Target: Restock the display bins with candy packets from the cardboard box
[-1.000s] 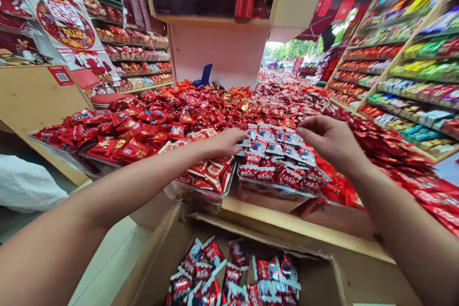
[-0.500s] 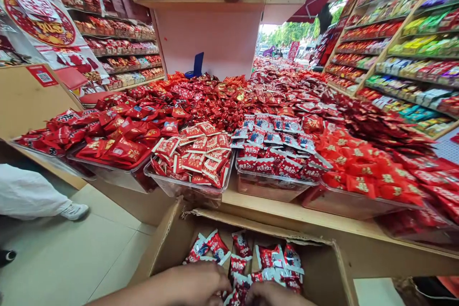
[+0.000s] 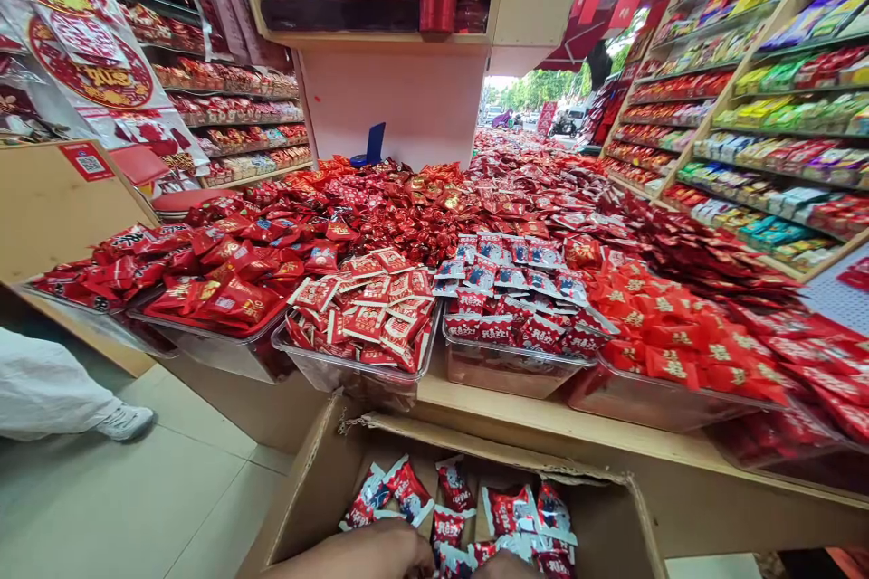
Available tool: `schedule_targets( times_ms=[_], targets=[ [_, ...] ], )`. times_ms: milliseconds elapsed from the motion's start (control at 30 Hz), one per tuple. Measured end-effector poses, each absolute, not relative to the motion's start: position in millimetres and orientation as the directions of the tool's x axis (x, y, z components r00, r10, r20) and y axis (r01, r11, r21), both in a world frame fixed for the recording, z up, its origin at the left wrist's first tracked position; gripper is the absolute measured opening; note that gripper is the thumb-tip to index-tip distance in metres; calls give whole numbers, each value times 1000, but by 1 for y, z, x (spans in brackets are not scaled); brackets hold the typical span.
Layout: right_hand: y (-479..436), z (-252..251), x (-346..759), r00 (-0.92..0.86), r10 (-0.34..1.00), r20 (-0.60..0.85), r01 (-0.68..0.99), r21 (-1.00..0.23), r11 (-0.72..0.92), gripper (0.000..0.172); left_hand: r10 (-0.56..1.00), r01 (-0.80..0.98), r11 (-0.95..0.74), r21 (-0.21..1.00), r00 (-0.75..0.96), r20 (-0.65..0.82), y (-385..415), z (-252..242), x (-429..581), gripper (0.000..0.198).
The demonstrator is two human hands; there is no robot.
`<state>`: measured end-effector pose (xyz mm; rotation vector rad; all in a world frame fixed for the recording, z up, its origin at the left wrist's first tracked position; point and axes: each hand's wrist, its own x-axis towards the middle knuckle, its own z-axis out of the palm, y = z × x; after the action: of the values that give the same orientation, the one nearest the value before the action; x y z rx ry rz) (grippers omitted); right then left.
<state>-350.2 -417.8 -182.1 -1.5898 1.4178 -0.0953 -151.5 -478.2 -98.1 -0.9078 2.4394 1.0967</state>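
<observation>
Low among glossy, pillow-shaped packets (image 3: 509, 509) in a rough-edged cardboard box (image 3: 604, 525), both hands (image 3: 386, 550) (image 3: 506, 567) sit, whether gripping, I can't tell.

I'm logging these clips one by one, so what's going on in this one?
A person's left hand and right hand are down in an open cardboard box, among red-and-white wrapped packets. Whether either hand grips one can't be seen at the picture's bottom edge. Just beyond the box, similar-looking packets are piled in a clear tub. Someone's white trouser leg shows at the picture's left edge.
</observation>
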Motion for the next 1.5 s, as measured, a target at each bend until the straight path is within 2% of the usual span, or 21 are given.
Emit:
schedule_targets(
  times_ms=[67,167,233,300,367,467,567,667,733,833,900,967,1033,1100,1167,1233,1333,1433,1500],
  targets=[
    [-420,-167,-356,342,-816,-467,-696,-708,114,8,-486,-645,406,647,-752,-445,-478,-91,-152,42],
    [-418,-132,-365,344,-877,-336,-582,-809,81,1,-589,-547,118,829,-711,-385,-479,-78,-157,59],
    [-414,-106,-368,295,-920,-259,-492,-866,87,5,-641,-442,-62,895,-670,-375,-481,-67,-165,53],
    [-410,-81,-368,227,-951,-211,-391,-914,110,13,-691,-313,-173,934,-637,-341,-484,-53,-175,41],
    [-409,-60,-365,144,-974,-174,-224,-965,139,18,-732,-187,-218,958,-617,-287,-488,-36,-187,31],
    [-415,-39,-360,20,-989,-148,48,-988,149,26,-789,-46,-201,979,-584,-189,-494,-14,-206,28],
    [-425,-29,-358,-74,-989,-126,150,-982,114,28,-831,118,-185,976,-549,-91,-498,-5,-224,29],
    [-429,-29,-362,-118,-989,-86,186,-980,63,33,-841,210,-219,953,-535,-76,-498,-4,-232,27],
    [-427,-32,-365,-82,-993,-81,109,-991,72,27,-852,249,-229,941,-520,-70,-500,-3,-232,24],
    [-421,-41,-371,15,-995,-97,-188,-978,92,14,-864,282,-237,930,-499,-68,-505,0,-225,20],
    [-417,-47,-373,84,-991,-109,-306,-949,78,13,-846,250,-251,935,-527,-86,-508,1,-219,20],
    [-415,-52,-375,92,-991,-97,-252,-965,71,23,-825,143,-195,970,-559,-83,-507,0,-215,19],
    [-414,-54,-375,29,-998,-62,-121,-991,58,35,-800,-13,-44,999,-599,-43,-502,-3,-214,16],
    [-414,-53,-374,-47,-999,-23,-80,-996,26,31,-790,-102,68,992,-613,-9,-494,-6,-214,20],
    [-414,-49,-373,-81,-996,37,-146,-989,-24,19,-802,-72,4,997,-596,-40,-486,-6,-214,29],
    [-416,-37,-376,-23,-991,132,-256,-959,-122,15,-814,-10,-107,994,-573,-94,-483,1,-209,30],
    [-434,-1,-388,68,-936,345,-500,-800,-331,17,-845,59,-65,996,-535,-24,-493,23,-193,18],
    [-479,43,-400,102,-812,574,-756,-485,-438,20,-903,124,99,987,-407,141,-516,51,-177,20],
    [-518,65,-400,220,-783,582,-853,-275,-444,24,-922,105,209,972,-311,231,-532,64,-171,25]
  ],
)
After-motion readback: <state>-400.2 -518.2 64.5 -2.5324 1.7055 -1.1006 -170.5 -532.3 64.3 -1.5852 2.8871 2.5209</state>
